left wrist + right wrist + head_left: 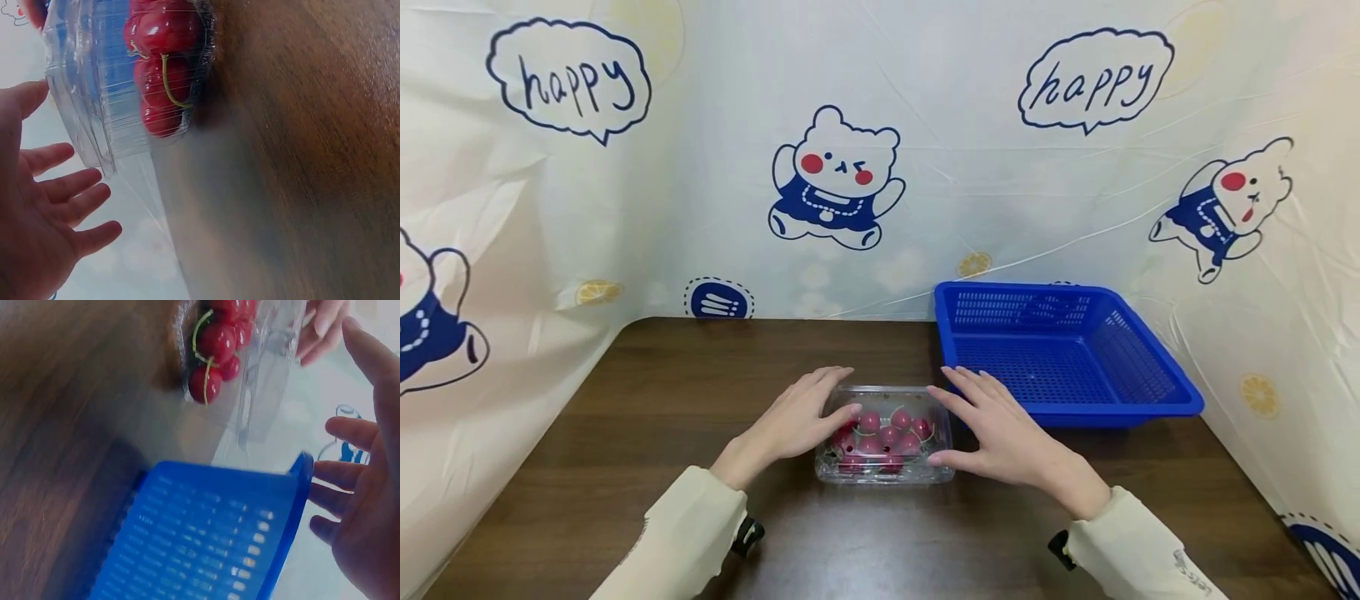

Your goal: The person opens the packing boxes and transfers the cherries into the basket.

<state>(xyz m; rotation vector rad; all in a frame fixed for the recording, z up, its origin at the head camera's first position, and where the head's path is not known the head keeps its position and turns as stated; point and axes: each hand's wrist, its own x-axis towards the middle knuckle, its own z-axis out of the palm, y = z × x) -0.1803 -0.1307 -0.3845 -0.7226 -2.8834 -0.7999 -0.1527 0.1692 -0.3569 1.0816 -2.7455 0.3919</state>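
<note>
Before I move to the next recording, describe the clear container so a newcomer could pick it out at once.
On the dark wooden table, look to the near left of the big blue basket, between the left hand and right hand. There sits a low clear container with red cherries inside. Unlike the basket, it is see-through and smaller.
</note>
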